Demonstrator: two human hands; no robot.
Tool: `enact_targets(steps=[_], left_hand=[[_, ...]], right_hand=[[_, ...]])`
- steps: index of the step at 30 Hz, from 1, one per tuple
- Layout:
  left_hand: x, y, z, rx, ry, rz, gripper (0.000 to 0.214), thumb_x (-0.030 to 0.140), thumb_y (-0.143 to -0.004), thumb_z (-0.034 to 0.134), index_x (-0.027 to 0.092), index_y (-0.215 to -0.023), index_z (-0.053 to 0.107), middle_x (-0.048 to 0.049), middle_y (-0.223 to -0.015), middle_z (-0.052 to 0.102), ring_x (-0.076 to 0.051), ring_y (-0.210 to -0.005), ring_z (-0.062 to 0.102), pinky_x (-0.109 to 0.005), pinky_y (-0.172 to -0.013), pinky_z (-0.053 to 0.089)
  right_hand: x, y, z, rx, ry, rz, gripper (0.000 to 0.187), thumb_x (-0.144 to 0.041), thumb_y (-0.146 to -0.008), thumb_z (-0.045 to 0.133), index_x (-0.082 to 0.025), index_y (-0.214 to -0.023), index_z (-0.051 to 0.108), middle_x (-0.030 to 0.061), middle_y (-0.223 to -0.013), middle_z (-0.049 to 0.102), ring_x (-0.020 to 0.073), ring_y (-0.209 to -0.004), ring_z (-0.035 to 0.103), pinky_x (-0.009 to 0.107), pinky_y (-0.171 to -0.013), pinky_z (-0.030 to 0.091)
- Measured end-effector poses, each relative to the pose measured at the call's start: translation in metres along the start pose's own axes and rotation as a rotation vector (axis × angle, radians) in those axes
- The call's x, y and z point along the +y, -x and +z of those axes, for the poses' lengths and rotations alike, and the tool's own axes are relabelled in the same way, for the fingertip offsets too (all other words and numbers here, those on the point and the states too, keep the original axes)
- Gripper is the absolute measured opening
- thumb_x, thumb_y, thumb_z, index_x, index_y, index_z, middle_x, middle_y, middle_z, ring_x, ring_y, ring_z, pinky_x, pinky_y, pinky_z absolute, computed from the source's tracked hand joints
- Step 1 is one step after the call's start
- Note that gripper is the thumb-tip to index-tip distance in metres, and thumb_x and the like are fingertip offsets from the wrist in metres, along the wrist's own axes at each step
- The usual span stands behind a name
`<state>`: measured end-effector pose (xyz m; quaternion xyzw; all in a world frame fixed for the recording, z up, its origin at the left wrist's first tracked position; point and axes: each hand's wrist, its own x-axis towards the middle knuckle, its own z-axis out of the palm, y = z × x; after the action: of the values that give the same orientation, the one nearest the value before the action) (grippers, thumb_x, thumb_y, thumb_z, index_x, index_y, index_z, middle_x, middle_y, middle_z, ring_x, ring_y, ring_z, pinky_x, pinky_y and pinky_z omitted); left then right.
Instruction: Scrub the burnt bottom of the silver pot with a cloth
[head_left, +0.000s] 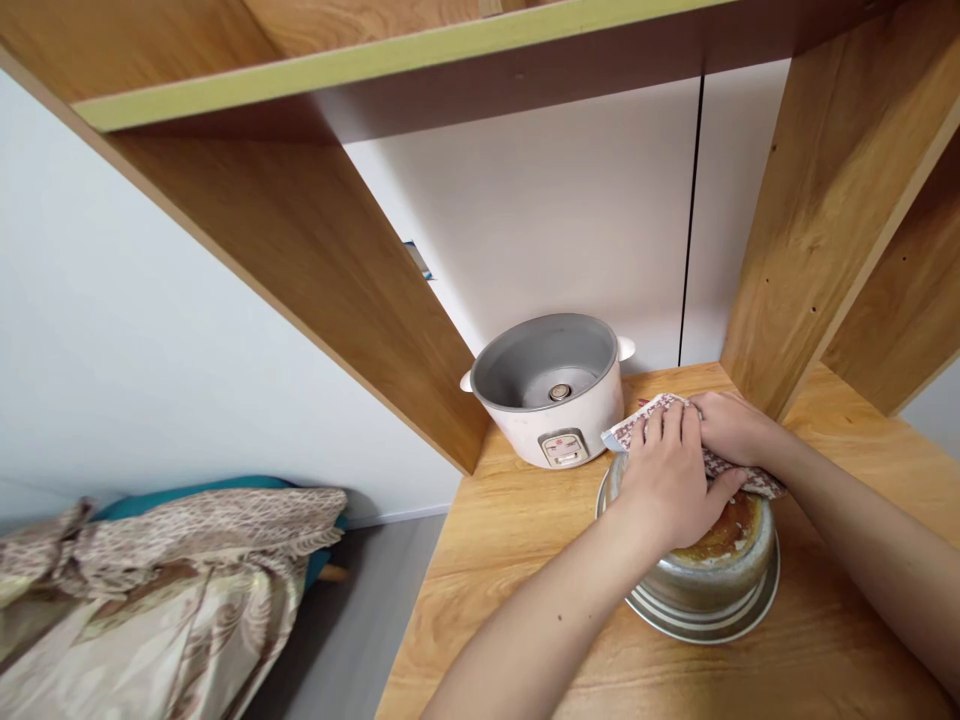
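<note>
A dented metal inner pot [701, 580] sits upside down on the wooden surface, its rim downward and its base stained brown. A red-and-white patterned cloth [622, 430] lies across the far part of that base. My left hand [671, 480] rests on top, its fingers bent over the cloth and its thumb stretched across the pot's base. Just beyond it, my right hand [731, 425] is closed on the cloth; its fingertips are partly hidden. Behind the pot, to the left, stands a white rice cooker body [517, 425], lidless, with a heating plate showing inside.
The wooden surface [450, 600] ends at a left edge above a grey floor [337, 620]. Wooden side panels [322, 280] and an overhead shelf [420, 50] frame the space. A fringed, patterned cover [187, 590] drapes over something teal at lower left.
</note>
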<state>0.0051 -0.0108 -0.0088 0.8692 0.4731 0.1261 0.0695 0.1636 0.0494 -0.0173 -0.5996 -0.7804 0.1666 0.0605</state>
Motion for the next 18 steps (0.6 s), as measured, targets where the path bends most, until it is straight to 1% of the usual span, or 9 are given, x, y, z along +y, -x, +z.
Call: enact_targets(steps=[5, 9, 15, 18], left_hand=[[0.0002, 0.0001, -0.0006, -0.01, 0.004, 0.001, 0.087, 0.068, -0.098, 0.043, 0.006, -0.158, 0.032, -0.0209, -0.163, 0.037, -0.038, -0.153, 0.03, -0.055, -0.126, 0.023], [0.0, 0.0, -0.0009, -0.012, 0.006, 0.001, 0.087, 0.068, -0.098, 0.043, 0.006, -0.157, 0.033, -0.0214, -0.163, 0.037, -0.038, -0.153, 0.03, -0.055, -0.127, 0.022], [-0.0002, 0.0004, 0.0, 0.015, -0.011, 0.014, 0.085, 0.068, -0.098, 0.042, 0.006, -0.156, 0.034, -0.0207, -0.161, 0.04, -0.038, -0.151, 0.033, -0.055, -0.125, 0.025], [-0.0003, 0.0005, 0.0006, 0.017, -0.014, 0.017, 0.085, 0.068, -0.098, 0.043, 0.006, -0.155, 0.035, -0.0211, -0.16, 0.041, -0.038, -0.15, 0.034, -0.055, -0.124, 0.027]], right_hand=[[-0.0006, 0.0001, 0.0, 0.012, -0.005, -0.014, 0.034, -0.039, -0.1, 0.049, -0.018, -0.106, 0.075, 0.0125, -0.109, 0.078, 0.0223, -0.097, 0.07, 0.033, -0.084, 0.048], [-0.0011, 0.0004, -0.0004, 0.017, -0.003, -0.016, 0.034, -0.038, -0.1, 0.048, -0.018, -0.105, 0.075, 0.0126, -0.108, 0.078, 0.0218, -0.094, 0.07, 0.031, -0.081, 0.047], [-0.0014, 0.0012, -0.0015, 0.034, 0.007, -0.02, 0.035, -0.036, -0.098, 0.048, -0.02, -0.105, 0.078, 0.0122, -0.108, 0.079, 0.024, -0.095, 0.07, 0.028, -0.079, 0.044], [-0.0015, 0.0013, -0.0011, 0.04, 0.008, -0.024, 0.034, -0.035, -0.097, 0.048, -0.02, -0.105, 0.078, 0.0114, -0.108, 0.079, 0.0236, -0.094, 0.07, 0.028, -0.078, 0.044]])
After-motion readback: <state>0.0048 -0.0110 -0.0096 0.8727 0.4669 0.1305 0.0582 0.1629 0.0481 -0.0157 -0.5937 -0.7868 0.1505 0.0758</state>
